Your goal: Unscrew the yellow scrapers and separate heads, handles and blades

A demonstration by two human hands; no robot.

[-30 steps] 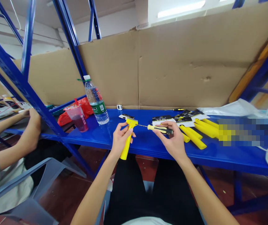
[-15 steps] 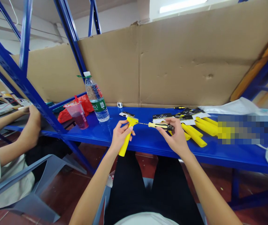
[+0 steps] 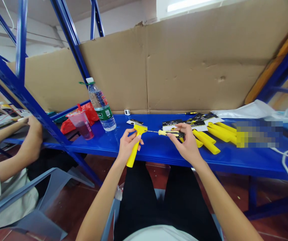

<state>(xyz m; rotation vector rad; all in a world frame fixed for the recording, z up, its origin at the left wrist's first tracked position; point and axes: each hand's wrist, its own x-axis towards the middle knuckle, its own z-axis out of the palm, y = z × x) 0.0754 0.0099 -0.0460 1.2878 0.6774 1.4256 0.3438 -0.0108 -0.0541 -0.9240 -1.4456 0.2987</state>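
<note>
A blue table [image 3: 154, 150] crosses mid-frame. At centre, the left hand [image 3: 126, 144] pinches a yellow tool [image 3: 133, 153]; the right hand [image 3: 187, 144] grips a screwdriver [image 3: 165, 133], tip at the tool's head. Likely a screwing step; turning calls for steady alignment.

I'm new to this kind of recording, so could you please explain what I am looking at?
There is no machine here: a head-worn camera looks forward and down at a person's bare hands. The left hand holds a yellow T-shaped tool. The right hand holds a pale-yellow-and-black screwdriver, its shaft pointing at the tool's head. On the blue table, a clear plastic bottle with a green label and a translucent pink cup stand to the left; yellow rod-shaped handles and black-and-white printed cards lie to the right.
</note>
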